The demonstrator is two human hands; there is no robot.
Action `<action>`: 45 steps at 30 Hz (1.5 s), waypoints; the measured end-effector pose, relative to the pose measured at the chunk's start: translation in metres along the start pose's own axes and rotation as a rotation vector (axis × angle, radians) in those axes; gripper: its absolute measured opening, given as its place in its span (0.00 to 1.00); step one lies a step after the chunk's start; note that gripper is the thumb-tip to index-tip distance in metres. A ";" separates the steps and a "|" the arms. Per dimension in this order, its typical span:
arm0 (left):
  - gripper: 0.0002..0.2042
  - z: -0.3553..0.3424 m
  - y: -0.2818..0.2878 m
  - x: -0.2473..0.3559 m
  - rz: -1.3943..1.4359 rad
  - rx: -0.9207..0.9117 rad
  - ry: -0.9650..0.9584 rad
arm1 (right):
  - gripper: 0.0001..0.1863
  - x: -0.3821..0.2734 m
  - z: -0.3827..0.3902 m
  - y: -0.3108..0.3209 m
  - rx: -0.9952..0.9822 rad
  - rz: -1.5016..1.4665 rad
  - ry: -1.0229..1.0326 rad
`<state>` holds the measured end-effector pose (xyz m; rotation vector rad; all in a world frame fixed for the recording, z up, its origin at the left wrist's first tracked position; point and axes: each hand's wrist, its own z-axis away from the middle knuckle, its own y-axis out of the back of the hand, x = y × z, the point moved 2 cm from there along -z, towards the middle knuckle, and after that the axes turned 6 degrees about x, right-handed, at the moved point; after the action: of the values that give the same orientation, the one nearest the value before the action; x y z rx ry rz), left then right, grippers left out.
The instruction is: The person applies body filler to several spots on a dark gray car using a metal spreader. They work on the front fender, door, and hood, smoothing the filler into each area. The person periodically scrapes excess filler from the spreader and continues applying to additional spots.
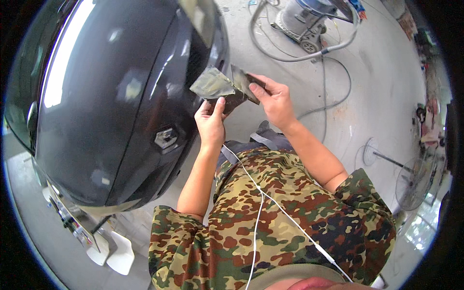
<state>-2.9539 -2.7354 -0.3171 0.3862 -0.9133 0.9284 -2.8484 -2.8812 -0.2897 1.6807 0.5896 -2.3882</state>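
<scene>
My left hand (211, 126) grips a flat putty spreader (212, 84), its thumb on top and its blade smeared with pale greenish-grey putty. Another spreader (240, 77), with a dark lower end and putty along its blade, is pinched in my right hand (278, 104). The two blades meet or overlap in front of me; whether they touch is hard to tell. Just left of both hands stands a glossy black car (96, 125). Pale filler patches mark its panel, one in the middle (133, 89) and a larger one near the top edge (200, 21).
A workshop vacuum (299, 21) stands on the grey floor at the far side, its thick hose (270, 55) looped around it. A cable (325, 96) trails across the floor. At the right is a standing fan (414, 179). White seats (121, 253) are at lower left.
</scene>
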 end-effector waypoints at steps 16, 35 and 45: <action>0.07 -0.115 -0.113 0.026 0.159 -0.509 0.491 | 0.18 0.054 -0.198 0.084 -0.062 -0.354 -0.373; 0.10 -0.234 -0.096 0.226 -0.075 -0.240 0.219 | 0.18 -0.073 -0.278 -0.011 0.398 -0.204 -0.360; 0.10 -0.401 -0.119 0.385 0.323 -0.127 -0.109 | 0.14 -0.186 -0.500 -0.237 0.253 -0.230 -0.012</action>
<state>-2.5482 -2.3469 -0.2271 0.1835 -1.1499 1.1449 -2.4322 -2.4792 -0.2084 1.7802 0.5221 -2.7337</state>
